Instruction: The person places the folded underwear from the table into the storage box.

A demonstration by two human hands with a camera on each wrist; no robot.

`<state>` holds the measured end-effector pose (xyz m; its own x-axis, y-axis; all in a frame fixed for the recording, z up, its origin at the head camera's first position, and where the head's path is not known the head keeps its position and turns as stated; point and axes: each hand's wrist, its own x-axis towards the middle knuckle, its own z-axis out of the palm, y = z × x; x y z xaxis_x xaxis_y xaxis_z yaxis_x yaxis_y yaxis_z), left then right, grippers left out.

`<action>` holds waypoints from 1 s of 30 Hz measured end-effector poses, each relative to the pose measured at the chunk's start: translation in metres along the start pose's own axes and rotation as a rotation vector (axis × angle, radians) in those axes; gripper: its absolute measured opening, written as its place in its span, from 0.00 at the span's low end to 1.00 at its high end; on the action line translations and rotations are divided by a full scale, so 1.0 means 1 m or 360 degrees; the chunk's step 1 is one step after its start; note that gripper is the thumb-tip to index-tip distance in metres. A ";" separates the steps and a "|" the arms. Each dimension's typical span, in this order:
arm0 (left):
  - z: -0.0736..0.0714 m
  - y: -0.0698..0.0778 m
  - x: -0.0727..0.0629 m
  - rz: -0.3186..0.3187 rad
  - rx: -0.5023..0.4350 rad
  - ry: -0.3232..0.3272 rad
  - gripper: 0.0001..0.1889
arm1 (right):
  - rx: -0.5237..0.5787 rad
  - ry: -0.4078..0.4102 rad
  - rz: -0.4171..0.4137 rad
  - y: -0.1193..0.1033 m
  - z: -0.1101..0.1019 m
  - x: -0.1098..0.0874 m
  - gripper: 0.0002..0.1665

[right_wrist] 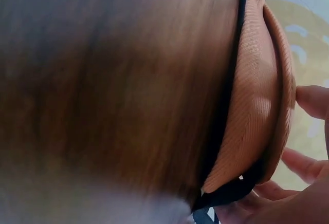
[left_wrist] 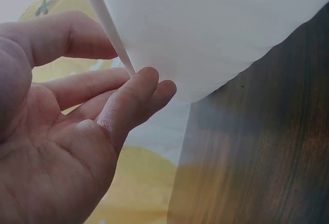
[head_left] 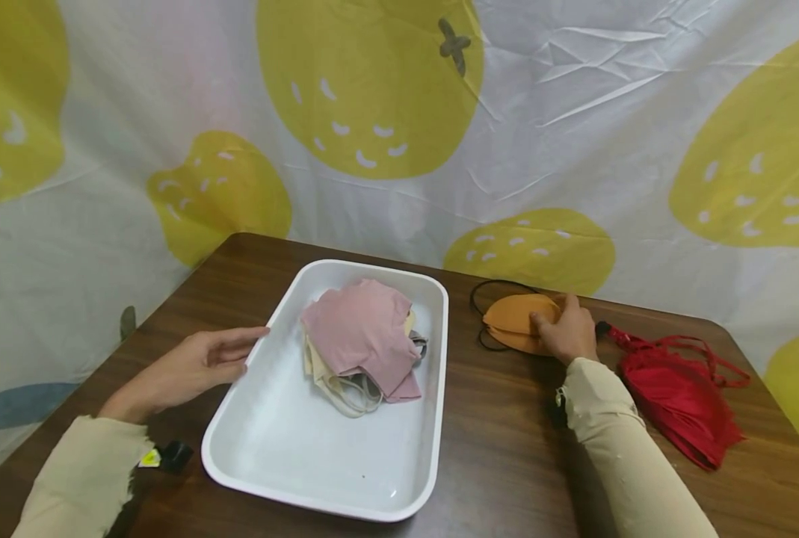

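Observation:
An orange fabric face mask with black ear loops lies at the back of the table. My right hand pinches its right end, the thumb over the top and fingers at the side; in the right wrist view the mask shows its ribbed cloth. My left hand rests its fingertips against the left rim of a white tray, fingers loosely extended. In the left wrist view, fingertips overlap the tray's outer wall. Inside the tray sits a pile of folded cloth, pink over cream, with a cream loop.
A red folded umbrella with a strap lies right of my right forearm. The brown wooden table meets a hanging cloth with yellow fruit prints along its back edge.

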<state>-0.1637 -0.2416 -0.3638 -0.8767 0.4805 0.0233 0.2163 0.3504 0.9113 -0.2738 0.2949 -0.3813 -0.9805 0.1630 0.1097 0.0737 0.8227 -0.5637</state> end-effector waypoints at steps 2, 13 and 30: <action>0.000 0.000 0.000 -0.0006 -0.0023 -0.0004 0.30 | -0.0020 -0.0029 0.0029 0.000 0.000 0.000 0.42; 0.001 0.002 0.000 -0.0004 0.0002 0.0000 0.30 | 0.0107 -0.0105 0.0208 -0.001 0.002 0.000 0.50; 0.002 0.002 -0.001 0.0002 0.0023 0.0001 0.30 | 0.0860 0.0152 0.0600 -0.007 -0.002 -0.006 0.39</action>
<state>-0.1611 -0.2401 -0.3628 -0.8767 0.4804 0.0245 0.2233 0.3614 0.9053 -0.2678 0.2889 -0.3765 -0.8832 0.4541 -0.1176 0.2826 0.3149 -0.9061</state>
